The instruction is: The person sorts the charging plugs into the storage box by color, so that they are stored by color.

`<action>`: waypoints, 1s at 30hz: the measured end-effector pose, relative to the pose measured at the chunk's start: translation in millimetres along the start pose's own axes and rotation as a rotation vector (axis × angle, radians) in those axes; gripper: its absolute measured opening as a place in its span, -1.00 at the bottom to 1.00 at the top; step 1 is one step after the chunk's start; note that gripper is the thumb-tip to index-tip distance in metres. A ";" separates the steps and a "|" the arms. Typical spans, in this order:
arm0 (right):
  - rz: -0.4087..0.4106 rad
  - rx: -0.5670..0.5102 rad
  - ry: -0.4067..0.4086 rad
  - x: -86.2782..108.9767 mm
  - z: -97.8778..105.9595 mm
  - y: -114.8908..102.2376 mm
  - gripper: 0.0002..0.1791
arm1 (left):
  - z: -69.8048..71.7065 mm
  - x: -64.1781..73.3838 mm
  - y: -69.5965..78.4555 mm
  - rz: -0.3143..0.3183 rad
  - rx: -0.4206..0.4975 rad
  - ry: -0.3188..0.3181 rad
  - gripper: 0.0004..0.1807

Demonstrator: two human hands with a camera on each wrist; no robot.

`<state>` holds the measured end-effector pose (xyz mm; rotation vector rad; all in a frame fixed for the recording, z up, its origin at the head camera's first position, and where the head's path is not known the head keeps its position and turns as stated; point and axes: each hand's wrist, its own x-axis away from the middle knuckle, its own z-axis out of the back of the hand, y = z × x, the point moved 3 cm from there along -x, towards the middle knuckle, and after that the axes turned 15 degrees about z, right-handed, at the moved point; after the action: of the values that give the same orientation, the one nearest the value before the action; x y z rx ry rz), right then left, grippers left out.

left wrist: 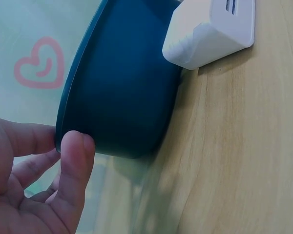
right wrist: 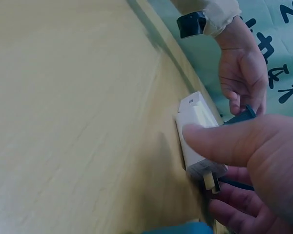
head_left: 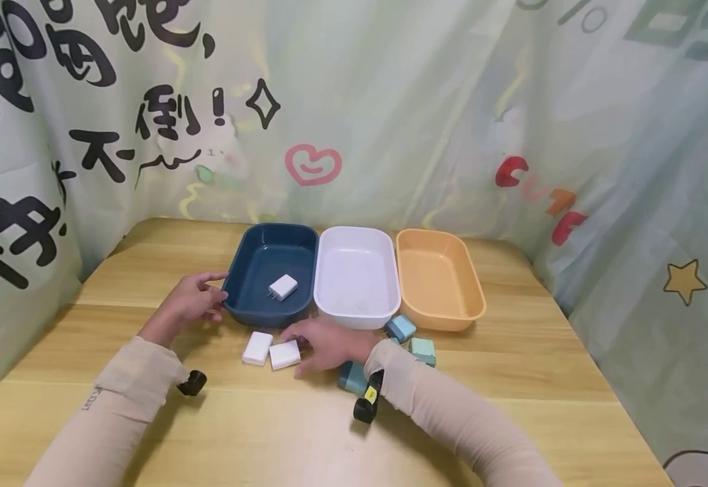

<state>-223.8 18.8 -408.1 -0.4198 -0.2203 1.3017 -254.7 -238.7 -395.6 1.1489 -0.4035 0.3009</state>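
At the dark blue tray's (head_left: pixel 269 314) left rim, my left hand (head_left: pixel 192 297) pinches the edge between thumb and fingers, as the left wrist view shows. A white charger plug (head_left: pixel 283 287) lies inside that tray. Two more white charger plugs stand before it: a left one (head_left: pixel 258 348) and a right one (head_left: pixel 285 355). My right hand (head_left: pixel 326 343) reaches about the right one, thumb on its near side and fingers on its far side. In the right wrist view the thumb overlaps this white plug (right wrist: pixel 198 139), whose prongs point towards the hand; firm contact cannot be made out.
A white tray (head_left: pixel 357 318) and an orange tray (head_left: pixel 445 322) stand in a row right of the blue one. Several blue and green charger plugs, including a blue one (head_left: pixel 401 328) and a mint one (head_left: pixel 424 351), lie near my right wrist. A printed curtain (head_left: pixel 390 135) hangs behind the wooden table (head_left: pixel 543 379).
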 end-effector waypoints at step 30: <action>-0.008 0.015 0.026 -6.5 6.7 -1.3 -0.57 | 1.6 0.3 -0.4 0.006 0.006 -0.008 -0.37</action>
<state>-226.9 13.4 -401.0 -0.4224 -0.1894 1.2890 -254.4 -240.3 -395.2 1.1553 -0.4138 0.3028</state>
